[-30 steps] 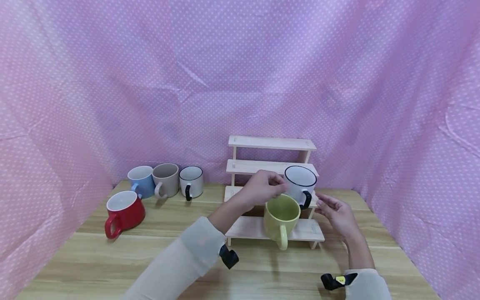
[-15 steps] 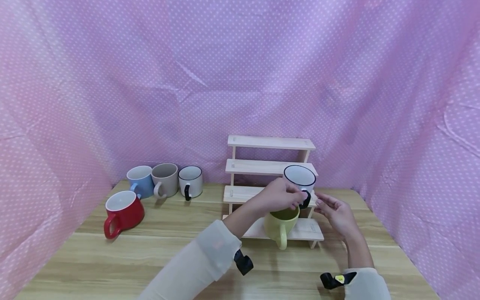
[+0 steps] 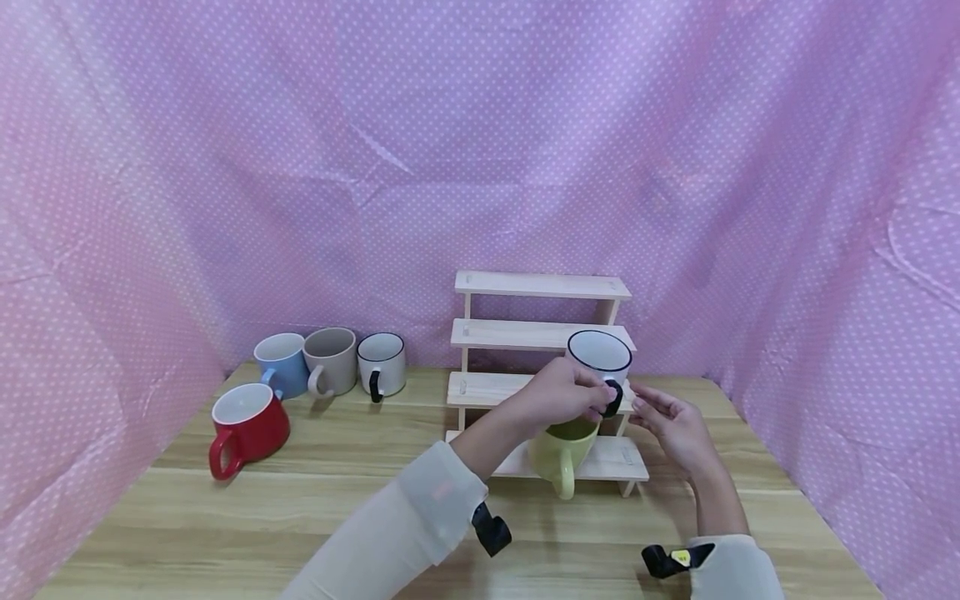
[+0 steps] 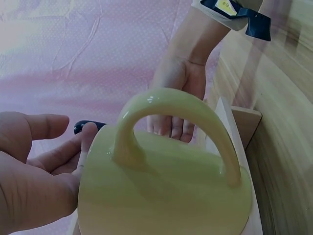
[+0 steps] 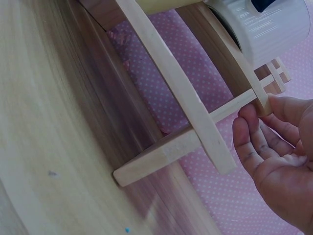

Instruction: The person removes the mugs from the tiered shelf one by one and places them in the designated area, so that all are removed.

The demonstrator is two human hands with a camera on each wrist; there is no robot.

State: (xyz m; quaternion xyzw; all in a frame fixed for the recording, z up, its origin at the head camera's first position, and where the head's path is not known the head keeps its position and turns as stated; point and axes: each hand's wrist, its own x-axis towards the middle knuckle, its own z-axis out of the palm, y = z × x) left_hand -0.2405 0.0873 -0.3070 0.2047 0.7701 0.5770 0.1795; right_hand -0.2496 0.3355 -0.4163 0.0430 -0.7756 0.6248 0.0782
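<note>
At the right of a stepped wooden display shelf (image 3: 480, 385), a white mug with a black rim (image 3: 600, 350) stands upright on the second board from the bottom. My left hand (image 3: 562, 390) touches its black handle (image 4: 90, 126) with a fingertip; the thumb stays apart from it. A yellow-green mug (image 3: 564, 458) sits on the lowest board, handle facing me, its rim partly hidden by that hand. In the left wrist view it fills the foreground. My right hand (image 5: 283, 156) pinches the end of the second board (image 5: 261, 100) between thumb and fingers.
On the table's left stand a red mug (image 3: 255, 429), a light-blue mug (image 3: 285, 367), a grey-beige mug (image 3: 332, 362) and another white mug with a black handle (image 3: 382, 367). A pink dotted cloth (image 3: 480, 167) hangs behind and at both sides of the wooden table (image 3: 330, 483).
My left hand has moved right and slightly down from beside the white mug to its handle, passing over the yellow-green mug's rim. My right hand and the mugs look still.
</note>
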